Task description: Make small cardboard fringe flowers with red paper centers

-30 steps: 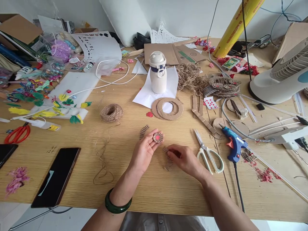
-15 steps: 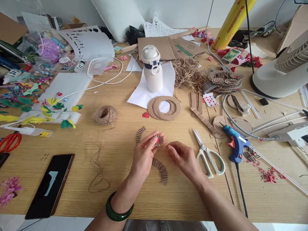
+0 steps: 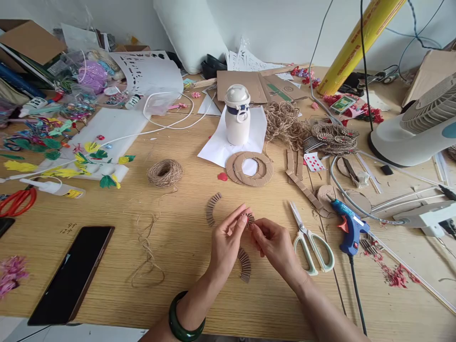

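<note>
Cardboard rosette (image 3: 250, 218) pinched between left hand (image 3: 226, 242) and right hand (image 3: 274, 247); pleated strip (image 3: 244, 265) just below; scissors (image 3: 310, 247), glue gun (image 3: 349, 232) rightward.

A pale wooden table (image 3: 171, 299) bears a pleated brown cardboard strip (image 3: 244, 265) at six o'clock and a round jute twine ball (image 3: 165, 173) at nine. A black smartphone (image 3: 71, 274) lies at eight.

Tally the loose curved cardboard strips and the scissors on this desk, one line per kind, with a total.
Curved pleated brown cardboard strips: 2
Red-handled scissors: 1
Pale-green-handled scissors: 1
Total: 4
</note>
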The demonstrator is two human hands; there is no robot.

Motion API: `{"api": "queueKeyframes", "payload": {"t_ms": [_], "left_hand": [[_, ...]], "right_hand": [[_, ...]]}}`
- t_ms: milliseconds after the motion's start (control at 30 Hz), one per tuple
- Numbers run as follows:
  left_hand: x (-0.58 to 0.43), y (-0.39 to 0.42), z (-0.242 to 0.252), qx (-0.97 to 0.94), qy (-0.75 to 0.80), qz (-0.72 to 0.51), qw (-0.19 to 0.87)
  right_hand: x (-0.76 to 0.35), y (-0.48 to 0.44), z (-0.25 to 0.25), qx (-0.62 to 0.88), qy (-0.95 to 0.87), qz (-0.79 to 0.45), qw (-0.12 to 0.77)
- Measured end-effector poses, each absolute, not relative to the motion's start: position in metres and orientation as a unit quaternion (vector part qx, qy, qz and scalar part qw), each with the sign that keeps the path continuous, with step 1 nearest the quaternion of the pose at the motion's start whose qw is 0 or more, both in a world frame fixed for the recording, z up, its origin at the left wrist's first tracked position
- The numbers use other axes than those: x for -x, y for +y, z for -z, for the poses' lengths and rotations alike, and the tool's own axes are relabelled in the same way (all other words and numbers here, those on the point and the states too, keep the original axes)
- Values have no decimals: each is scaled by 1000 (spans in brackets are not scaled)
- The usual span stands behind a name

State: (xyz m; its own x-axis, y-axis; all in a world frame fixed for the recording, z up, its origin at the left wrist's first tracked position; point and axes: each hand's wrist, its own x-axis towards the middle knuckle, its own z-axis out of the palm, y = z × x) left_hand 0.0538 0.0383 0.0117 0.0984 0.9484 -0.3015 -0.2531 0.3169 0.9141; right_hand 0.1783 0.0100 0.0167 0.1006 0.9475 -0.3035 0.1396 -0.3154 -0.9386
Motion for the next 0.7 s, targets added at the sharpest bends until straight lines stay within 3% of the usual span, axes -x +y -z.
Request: {"api": "queueKeyframes", "payload": {"t_ms": [267,700], "left_hand": [[-37,44,-22,-328,466,-547,614],[-15,58,-17,-287,487,-585,581]], "right_hand": [[-218,64,-36,700,-389,-446,399],[-284,162,-22,782,-286,-427,352]]}}
